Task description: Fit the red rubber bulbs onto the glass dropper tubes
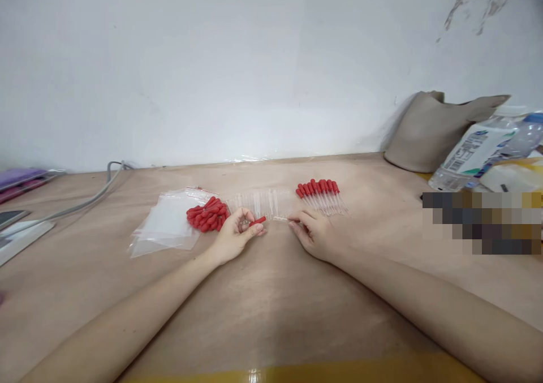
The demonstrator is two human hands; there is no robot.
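Observation:
Between thumb and fingers, my left hand [234,237] pinches a red rubber dropper bulb [258,221], its end turned to the right. My right hand [316,235] pinches a thin clear glass dropper tube [280,219] that points left toward the bulb; a small gap lies between them. Behind both hands is a row of loose clear tubes [265,201]. A pile of red bulbs [207,214] sits just left of my left hand. Beyond my right hand lie several droppers with red bulbs fitted [319,188], side by side, tips toward me.
Clear zip bags [169,219] lie left of the bulb pile. A grey cable [91,199] and a phone [13,219] are at the far left. At the right stand a beige bag [428,134] and a plastic bottle [470,151]. A white wall [254,77] closes off the back.

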